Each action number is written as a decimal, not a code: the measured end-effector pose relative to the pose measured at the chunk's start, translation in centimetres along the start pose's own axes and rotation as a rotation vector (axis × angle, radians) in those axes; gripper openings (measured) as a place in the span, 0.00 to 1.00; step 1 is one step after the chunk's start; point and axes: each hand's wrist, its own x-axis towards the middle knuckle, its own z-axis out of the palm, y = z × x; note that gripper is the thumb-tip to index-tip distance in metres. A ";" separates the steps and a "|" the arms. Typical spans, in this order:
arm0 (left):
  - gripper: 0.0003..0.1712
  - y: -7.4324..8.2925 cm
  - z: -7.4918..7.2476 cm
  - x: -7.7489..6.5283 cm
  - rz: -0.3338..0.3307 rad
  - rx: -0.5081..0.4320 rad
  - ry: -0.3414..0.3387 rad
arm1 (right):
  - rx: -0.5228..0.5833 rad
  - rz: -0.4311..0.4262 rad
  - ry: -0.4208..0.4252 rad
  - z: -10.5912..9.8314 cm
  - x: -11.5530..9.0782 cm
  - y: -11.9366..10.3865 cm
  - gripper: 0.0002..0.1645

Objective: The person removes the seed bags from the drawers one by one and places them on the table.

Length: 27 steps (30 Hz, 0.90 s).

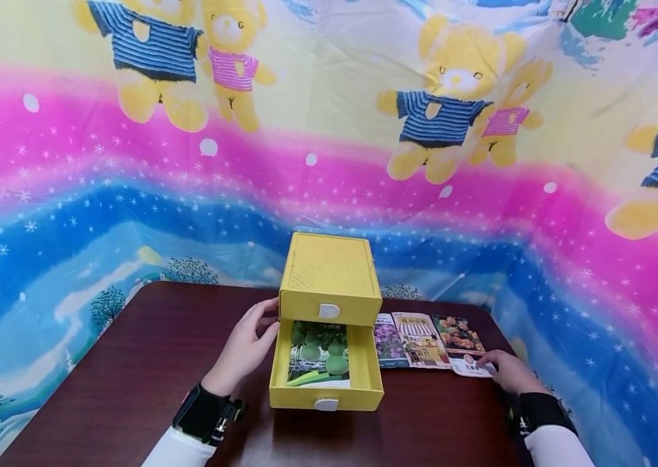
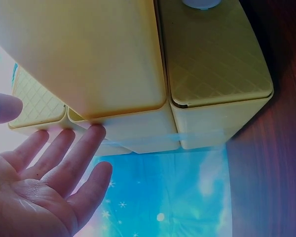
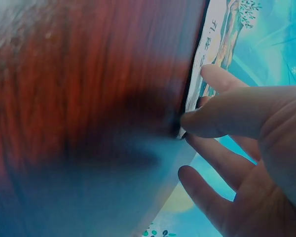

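Note:
A small yellow drawer cabinet (image 1: 331, 263) stands on the table, its lower drawer (image 1: 358, 399) pulled out. Inside that drawer lies a packet (image 1: 319, 353) picturing green gourds. My left hand (image 1: 244, 350) is at the cabinet's left side, fingers extended; in the left wrist view its fingertips (image 2: 96, 132) reach the yellow wall. To the right, my right hand (image 1: 509, 373) pinches the lower right corner of a packet with orange flowers (image 1: 458, 334). The right wrist view shows the thumb (image 3: 207, 121) against that packet's edge (image 3: 207, 44).
Beside the orange-flower packet lie a packet with a drawn shopfront (image 1: 421, 340) and one with purple flowers (image 1: 389, 344), partly behind the cabinet. The dark wooden table (image 1: 188, 337) ends close to the right hand. A printed bear curtain (image 1: 329, 155) hangs behind it.

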 end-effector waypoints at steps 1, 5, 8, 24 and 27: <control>0.29 0.0 0.0 0.0 0.000 0.000 0.000 | 0.000 -0.002 -0.006 0.0 0.0 -0.1 0.16; 0.29 -0.1 0.0 0.0 0.000 0.004 -0.003 | 0.018 0.010 -0.017 -0.2 -0.1 -0.5 0.17; 0.29 -0.1 0.0 0.0 0.004 0.007 -0.001 | 0.014 -0.011 -0.005 -0.3 0.0 -0.5 0.17; 0.29 0.1 -0.1 -0.1 0.010 0.000 -0.007 | -0.060 -0.150 0.112 -2.2 -0.2 -7.3 0.18; 0.29 0.1 -0.1 -0.1 0.006 -0.001 -0.006 | -0.086 -0.241 0.171 -3.2 -0.8 -10.2 0.17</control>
